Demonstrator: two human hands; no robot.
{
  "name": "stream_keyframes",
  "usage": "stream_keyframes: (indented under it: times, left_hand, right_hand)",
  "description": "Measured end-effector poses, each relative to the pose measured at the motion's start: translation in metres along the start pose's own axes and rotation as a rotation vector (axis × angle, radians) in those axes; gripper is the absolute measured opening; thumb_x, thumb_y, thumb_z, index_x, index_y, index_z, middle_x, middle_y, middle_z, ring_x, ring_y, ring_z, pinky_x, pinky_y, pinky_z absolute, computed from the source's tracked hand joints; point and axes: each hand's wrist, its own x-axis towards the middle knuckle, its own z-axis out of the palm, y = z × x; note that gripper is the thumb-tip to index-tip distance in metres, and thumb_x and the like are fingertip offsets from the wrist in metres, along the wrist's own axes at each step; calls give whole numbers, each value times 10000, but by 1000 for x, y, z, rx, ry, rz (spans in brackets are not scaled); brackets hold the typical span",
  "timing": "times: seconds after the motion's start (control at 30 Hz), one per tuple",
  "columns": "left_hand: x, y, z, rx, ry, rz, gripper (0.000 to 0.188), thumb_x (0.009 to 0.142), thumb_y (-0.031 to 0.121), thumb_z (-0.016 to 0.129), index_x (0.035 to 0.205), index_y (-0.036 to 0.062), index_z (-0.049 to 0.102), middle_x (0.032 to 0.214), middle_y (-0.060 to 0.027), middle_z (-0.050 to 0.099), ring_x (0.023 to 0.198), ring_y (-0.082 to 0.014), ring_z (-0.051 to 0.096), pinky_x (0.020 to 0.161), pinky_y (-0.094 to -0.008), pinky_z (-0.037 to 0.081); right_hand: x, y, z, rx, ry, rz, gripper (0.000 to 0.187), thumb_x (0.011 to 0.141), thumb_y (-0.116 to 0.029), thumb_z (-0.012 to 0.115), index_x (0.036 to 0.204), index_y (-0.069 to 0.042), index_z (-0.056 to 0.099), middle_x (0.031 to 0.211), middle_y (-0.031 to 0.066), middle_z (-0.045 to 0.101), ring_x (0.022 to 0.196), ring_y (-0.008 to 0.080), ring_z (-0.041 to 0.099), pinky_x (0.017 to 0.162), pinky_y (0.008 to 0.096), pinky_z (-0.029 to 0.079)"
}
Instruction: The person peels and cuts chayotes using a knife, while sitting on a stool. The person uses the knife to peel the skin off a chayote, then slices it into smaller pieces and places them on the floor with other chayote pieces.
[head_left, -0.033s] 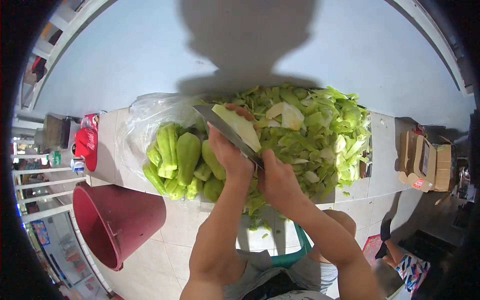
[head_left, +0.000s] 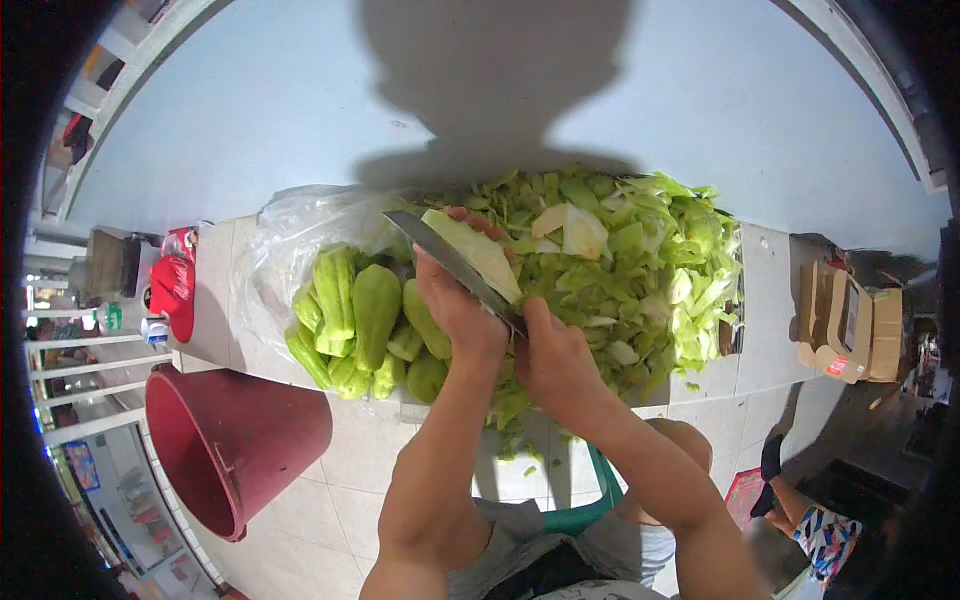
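My left hand [head_left: 455,300] is closed around a peeled pale chayote [head_left: 470,255], its fingertips showing on the far side. In my right hand [head_left: 555,360] is the handle end of a wide-bladed knife [head_left: 450,260]. The blade slants up to the left, along the near side of the pale chayote. Whether its edge touches the flesh, I cannot tell. Several whole green chayotes [head_left: 375,315] lie left of my hands. To the right spreads a big heap of green and whitish peelings [head_left: 620,290], with a pale cut piece [head_left: 583,235] on top.
A clear plastic bag [head_left: 290,230] lies beside the whole chayotes. On the floor at left, a dark red bucket [head_left: 270,420] lies tipped. A red cap [head_left: 172,290] is at far left, an open cardboard box [head_left: 835,320] at far right. Another person [head_left: 825,540] is at lower right.
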Motion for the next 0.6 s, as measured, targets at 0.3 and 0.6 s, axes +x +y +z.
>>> stream_keyframes:
  times: [0.3, 0.6]
  left_hand:
    - [3, -4, -3, -80, -28, -91, 543, 982, 534, 363, 1145, 37, 508, 972, -85, 586, 869, -211, 594, 649, -332, 530]
    - [2, -7, 2, -35, 35, -86, 516, 991, 510, 332, 1130, 48, 514, 964, -83, 586, 883, -233, 597, 663, -347, 535]
  right_hand:
    - [2, 0, -1, -22, -9, 14, 310, 758, -6, 582, 1005, -16, 394, 817, 231, 596, 701, 435, 614, 582, 488, 509]
    - [4, 2, -5, -35, -20, 49, 268, 784, -5, 549, 1002, -19, 395, 807, 221, 597, 697, 426, 619, 596, 488, 511]
